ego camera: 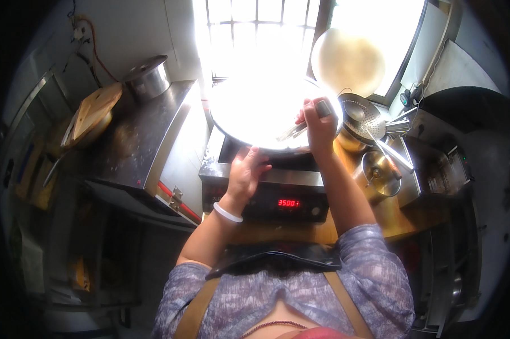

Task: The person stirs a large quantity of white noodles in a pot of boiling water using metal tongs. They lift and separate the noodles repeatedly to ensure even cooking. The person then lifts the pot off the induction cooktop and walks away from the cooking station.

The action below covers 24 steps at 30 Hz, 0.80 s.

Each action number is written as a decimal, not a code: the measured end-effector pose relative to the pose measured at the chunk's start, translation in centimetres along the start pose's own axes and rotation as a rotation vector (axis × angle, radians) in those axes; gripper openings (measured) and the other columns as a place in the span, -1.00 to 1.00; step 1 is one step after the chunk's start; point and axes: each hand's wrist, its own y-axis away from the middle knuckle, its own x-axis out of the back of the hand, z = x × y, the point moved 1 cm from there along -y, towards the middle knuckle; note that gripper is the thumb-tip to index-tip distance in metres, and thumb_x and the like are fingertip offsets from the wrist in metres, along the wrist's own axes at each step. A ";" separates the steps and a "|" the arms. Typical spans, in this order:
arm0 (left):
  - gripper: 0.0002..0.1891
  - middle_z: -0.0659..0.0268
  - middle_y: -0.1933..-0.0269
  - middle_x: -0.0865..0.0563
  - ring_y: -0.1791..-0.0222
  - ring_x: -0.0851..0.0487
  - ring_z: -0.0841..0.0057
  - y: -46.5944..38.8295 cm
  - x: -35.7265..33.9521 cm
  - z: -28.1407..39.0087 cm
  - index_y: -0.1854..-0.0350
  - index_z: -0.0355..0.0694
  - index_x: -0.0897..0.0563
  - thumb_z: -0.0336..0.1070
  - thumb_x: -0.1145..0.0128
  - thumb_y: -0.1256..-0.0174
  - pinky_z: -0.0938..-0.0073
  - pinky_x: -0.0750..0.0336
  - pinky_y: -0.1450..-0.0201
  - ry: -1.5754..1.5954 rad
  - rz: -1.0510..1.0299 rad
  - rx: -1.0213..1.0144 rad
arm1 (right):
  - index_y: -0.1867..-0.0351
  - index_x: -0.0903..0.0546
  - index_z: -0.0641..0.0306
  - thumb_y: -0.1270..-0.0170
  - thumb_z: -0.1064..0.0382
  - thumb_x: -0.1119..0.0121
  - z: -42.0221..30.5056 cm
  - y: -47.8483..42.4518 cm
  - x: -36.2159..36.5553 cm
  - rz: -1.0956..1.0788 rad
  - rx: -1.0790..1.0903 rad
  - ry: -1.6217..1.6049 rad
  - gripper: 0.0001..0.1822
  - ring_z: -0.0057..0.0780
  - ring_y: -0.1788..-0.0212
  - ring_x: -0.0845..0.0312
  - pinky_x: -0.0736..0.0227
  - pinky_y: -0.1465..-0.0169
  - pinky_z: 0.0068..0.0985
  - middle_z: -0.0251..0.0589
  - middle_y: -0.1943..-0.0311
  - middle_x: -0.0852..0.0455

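Note:
A large round pan (276, 146) with a dark rim sits over an induction cooker (261, 180). Window glare washes out its inside, so I cannot tell what it holds. My right hand (320, 123) is closed around a metal utensil (295, 131), whose lower end reaches into the pan and blurs into the glare. The utensil's exact kind is unclear. My left hand (247, 173) is at the pan's front edge, thumb tip by the rim and fingers apart. Whether it touches the rim is hard to tell.
Right of the cooker are a perforated strainer (375, 125) and a metal pot (380, 176) with a utensil across it. Behind them leans a round pale lid (348, 61). On the left steel counter (130, 140) stand a steel pot (147, 78) and a wooden lid (96, 110).

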 end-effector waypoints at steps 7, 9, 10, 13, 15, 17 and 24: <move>-0.72 0.31 0.20 -0.67 0.16 -0.63 0.48 -3.0 5.3 3.8 0.10 -0.14 -0.53 -0.05 0.03 -0.37 0.33 -0.56 0.12 0.015 0.095 -0.144 | 0.38 -0.42 0.32 -0.25 0.35 -0.04 -3.7 -3.0 2.9 0.179 0.099 -0.170 -0.90 -0.59 0.64 -0.38 -0.43 0.47 -0.55 -0.29 0.65 -0.45; -0.79 0.28 0.26 -0.63 0.19 -0.63 0.43 -4.8 4.9 5.9 0.08 -0.22 -0.46 -0.21 0.08 -0.41 0.23 -0.57 0.08 0.003 0.051 -0.105 | 0.39 -0.42 0.31 -0.26 0.34 -0.05 -5.3 -3.8 3.1 0.169 0.175 -0.227 -0.89 -0.58 0.63 -0.35 -0.44 0.47 -0.52 -0.32 0.67 -0.41; -0.79 0.28 0.27 -0.63 0.21 -0.63 0.44 -5.5 5.1 6.3 0.07 -0.23 -0.46 -0.23 0.08 -0.41 0.26 -0.58 0.10 -0.022 0.062 -0.101 | 0.41 -0.42 0.28 -0.26 0.34 -0.06 -5.8 -3.7 2.4 0.175 0.171 -0.273 -0.89 -0.58 0.62 -0.37 -0.43 0.46 -0.52 -0.32 0.66 -0.41; -0.81 0.27 0.28 -0.63 0.25 -0.63 0.45 -6.4 5.1 6.8 0.08 -0.25 -0.45 -0.26 0.07 -0.40 0.31 -0.62 0.18 -0.077 0.088 -0.098 | 0.45 -0.43 0.25 -0.25 0.35 -0.09 -3.6 -2.6 0.6 0.108 0.209 -0.097 -0.88 -0.60 0.63 -0.43 -0.43 0.46 -0.56 -0.31 0.68 -0.50; -0.82 0.28 0.29 -0.63 0.28 -0.63 0.46 -6.2 4.7 6.9 0.09 -0.24 -0.46 -0.28 0.06 -0.40 0.34 -0.64 0.24 -0.073 0.107 -0.107 | 0.46 -0.44 0.26 -0.24 0.35 -0.09 -0.9 -1.4 -0.1 0.026 0.113 -0.007 -0.88 -0.62 0.63 -0.46 -0.42 0.46 -0.61 -0.30 0.68 -0.52; -0.84 0.28 0.29 -0.63 0.29 -0.64 0.46 -6.4 4.9 6.8 0.10 -0.23 -0.46 -0.30 0.05 -0.39 0.35 -0.64 0.28 -0.049 0.090 -0.098 | 0.47 -0.45 0.26 -0.23 0.35 -0.09 1.5 0.0 -0.6 -0.024 0.019 -0.034 -0.87 -0.62 0.61 -0.48 -0.41 0.46 -0.66 -0.31 0.68 -0.52; -0.76 0.27 0.18 -0.66 0.16 -0.64 0.43 -5.9 6.2 4.4 0.00 -0.22 -0.45 -0.27 -0.01 -0.35 0.30 -0.60 0.07 -0.001 -0.007 -0.108 | 0.40 -0.45 0.31 -0.24 0.36 -0.06 1.0 -2.0 1.8 0.091 0.079 -0.027 -0.92 -0.60 0.61 -0.45 -0.43 0.40 -0.63 -0.29 0.68 -0.50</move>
